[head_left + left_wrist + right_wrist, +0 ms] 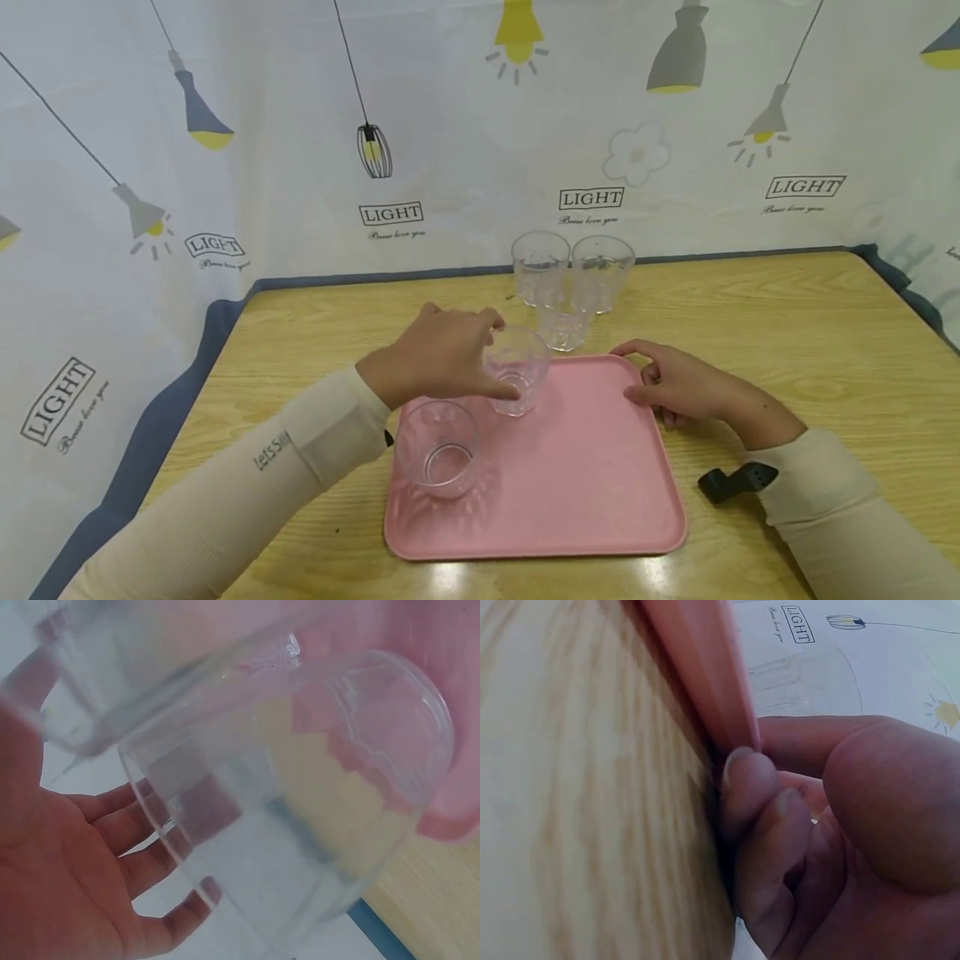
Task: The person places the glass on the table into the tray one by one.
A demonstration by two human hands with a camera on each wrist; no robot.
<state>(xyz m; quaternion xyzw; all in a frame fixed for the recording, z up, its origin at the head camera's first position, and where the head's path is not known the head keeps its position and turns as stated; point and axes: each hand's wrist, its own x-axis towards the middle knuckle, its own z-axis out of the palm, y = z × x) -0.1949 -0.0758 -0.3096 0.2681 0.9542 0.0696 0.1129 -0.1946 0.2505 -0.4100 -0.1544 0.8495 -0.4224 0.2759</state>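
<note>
On the pink tray [585, 467], my left hand [442, 354] holds a clear cup [517, 371] near the back left, thumb on the near side and fingers around the far side. The left wrist view shows those fingers against the see-through wall of the cup [300, 802]. Closer to me, a second clear cup [438, 454] stands on the tray's left part. My right hand [686, 387] grips the back right corner of the tray, its thumb on the rim. Curled fingers [769, 847] show beside the tray's edge [712, 675] in the right wrist view.
Behind the tray, three more clear cups, one nearer [564, 325] and two farther back [540, 271] [602, 275], stand close together on the wooden table [787, 333]. A printed curtain [465, 125] hangs along the table's back and left edges.
</note>
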